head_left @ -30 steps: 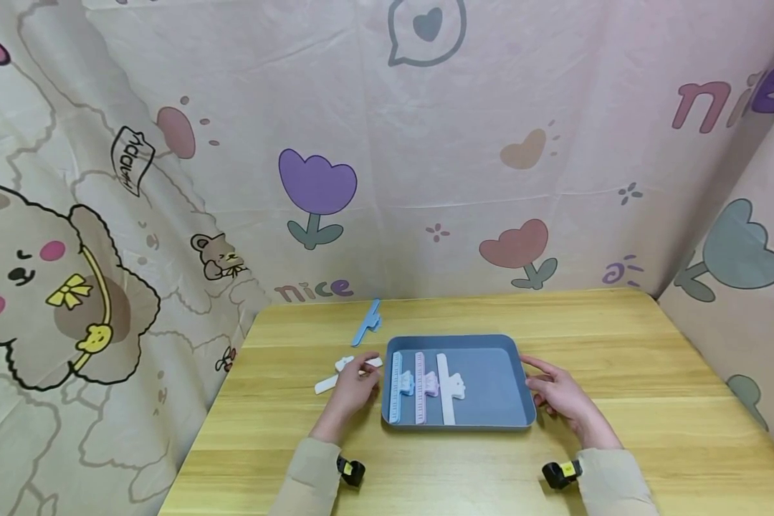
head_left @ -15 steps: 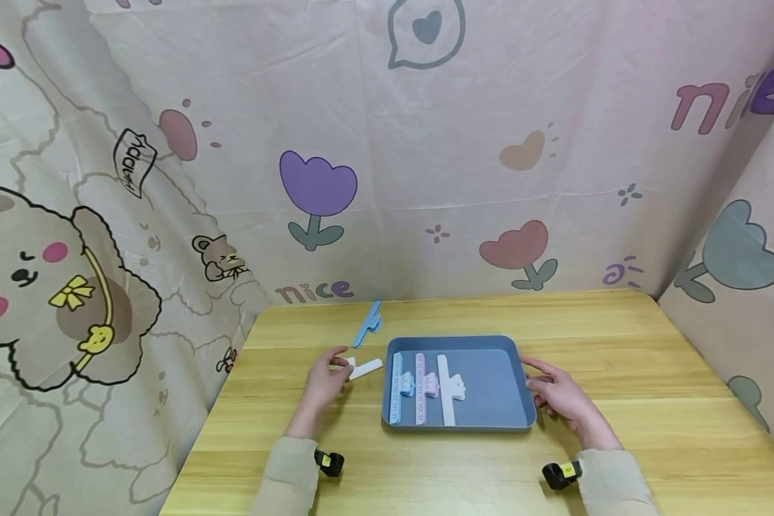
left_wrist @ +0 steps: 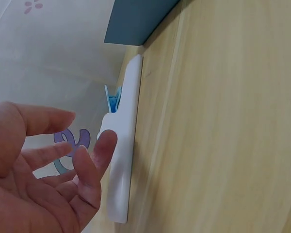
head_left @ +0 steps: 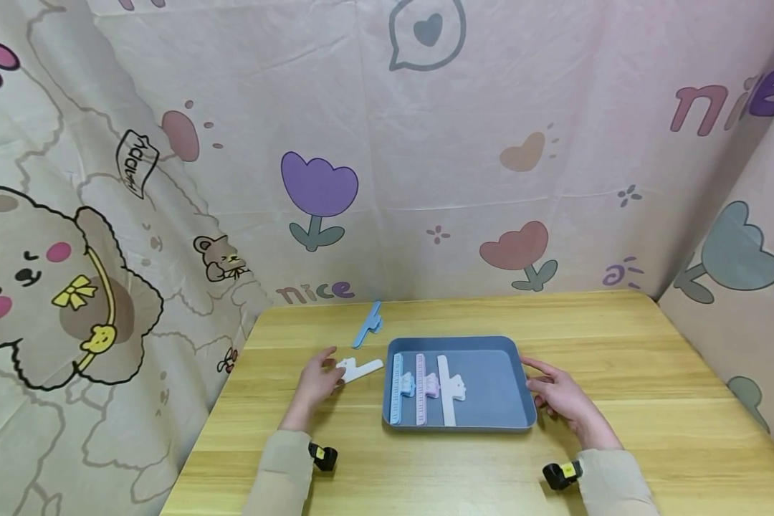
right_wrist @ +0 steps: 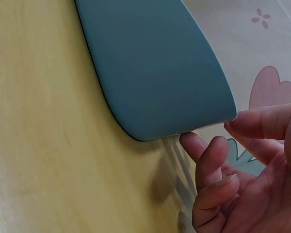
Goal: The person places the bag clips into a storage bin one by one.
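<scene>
My left hand (head_left: 316, 380) is beside a white bag clip (head_left: 361, 370) that lies slanted on the table, left of the tray. In the left wrist view the fingers are spread and loosely bent; one fingertip overlaps the white clip (left_wrist: 121, 160), and I cannot tell if it touches. My right hand (head_left: 560, 394) rests its fingertips against the right wall of the grey-blue tray (head_left: 499, 423). Inside the tray, a blue clip (head_left: 396, 390), a pink clip (head_left: 421, 390) and another white clip (head_left: 447, 394) stand in a row on the left side.
Behind the loose white clip, a blue clip (head_left: 367, 326) lies near the back of the wooden table (head_left: 451, 473). A patterned cloth (head_left: 426, 158) hangs behind the table and at both sides. Each wrist carries a small black camera.
My left hand has moved left, off the middle of the loose white clip to its left end, uncovering more of it. The clip appears turned over or shifted slightly. My right hand stays put.
</scene>
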{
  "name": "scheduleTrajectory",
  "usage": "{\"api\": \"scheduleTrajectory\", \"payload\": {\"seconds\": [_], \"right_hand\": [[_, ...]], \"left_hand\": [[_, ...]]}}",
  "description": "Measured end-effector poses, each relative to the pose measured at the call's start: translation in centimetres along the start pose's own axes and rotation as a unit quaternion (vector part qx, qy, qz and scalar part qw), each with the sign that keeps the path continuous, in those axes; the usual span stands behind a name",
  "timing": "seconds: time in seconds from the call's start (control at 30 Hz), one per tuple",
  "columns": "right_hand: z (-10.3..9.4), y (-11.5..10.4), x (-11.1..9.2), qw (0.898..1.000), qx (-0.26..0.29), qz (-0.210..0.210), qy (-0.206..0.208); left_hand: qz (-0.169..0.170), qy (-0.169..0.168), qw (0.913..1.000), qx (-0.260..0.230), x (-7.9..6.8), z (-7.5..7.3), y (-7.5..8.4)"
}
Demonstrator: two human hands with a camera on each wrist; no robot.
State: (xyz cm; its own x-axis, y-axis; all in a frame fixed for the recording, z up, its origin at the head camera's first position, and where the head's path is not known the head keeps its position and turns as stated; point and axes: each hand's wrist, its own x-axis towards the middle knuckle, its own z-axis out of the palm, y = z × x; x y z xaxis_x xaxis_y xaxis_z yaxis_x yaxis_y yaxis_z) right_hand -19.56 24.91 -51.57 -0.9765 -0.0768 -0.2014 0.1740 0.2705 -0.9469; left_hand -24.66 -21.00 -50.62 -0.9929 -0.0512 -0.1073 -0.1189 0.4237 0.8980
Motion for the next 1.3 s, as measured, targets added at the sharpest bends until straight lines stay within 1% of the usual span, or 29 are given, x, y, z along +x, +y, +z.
{"api": "scheduleTrajectory", "payload": {"seconds": [0.17, 0.37, 0.47, 0.87, 1.03, 1.3], "right_hand": [[-0.03, 0.02, 0.06, 1.0, 0.006, -0.001, -0.004], [-0.16, -0.03, -0.01, 0.998, 0.051, -0.006, -0.026], [-0.16, -0.03, -0.08, 0.998, 0.063, -0.008, -0.03], [-0.36, 0.1, -0.49, 0.997, 0.07, -0.015, -0.041], [-0.52, 0.31, -0.55, 0.995, 0.079, -0.021, -0.053], [-0.66, 0.55, -0.54, 0.994, 0.086, -0.023, -0.062]], "left_hand": [[-0.005, -0.005, 0.9998, 0.018, 0.15, -0.01, -0.19], [-0.012, -0.005, 0.9997, 0.018, 0.15, 0.03, -0.29], [-0.01, -0.007, 0.9997, 0.021, 0.17, -0.03, -0.37], [-0.01, -0.011, 0.9987, 0.049, 0.03, -0.48, -0.43], [-0.008, -0.018, 0.9987, 0.047, -0.27, -0.58, -0.47], [-0.008, -0.03, 0.9971, 0.069, -0.58, -0.68, -0.75]]}}
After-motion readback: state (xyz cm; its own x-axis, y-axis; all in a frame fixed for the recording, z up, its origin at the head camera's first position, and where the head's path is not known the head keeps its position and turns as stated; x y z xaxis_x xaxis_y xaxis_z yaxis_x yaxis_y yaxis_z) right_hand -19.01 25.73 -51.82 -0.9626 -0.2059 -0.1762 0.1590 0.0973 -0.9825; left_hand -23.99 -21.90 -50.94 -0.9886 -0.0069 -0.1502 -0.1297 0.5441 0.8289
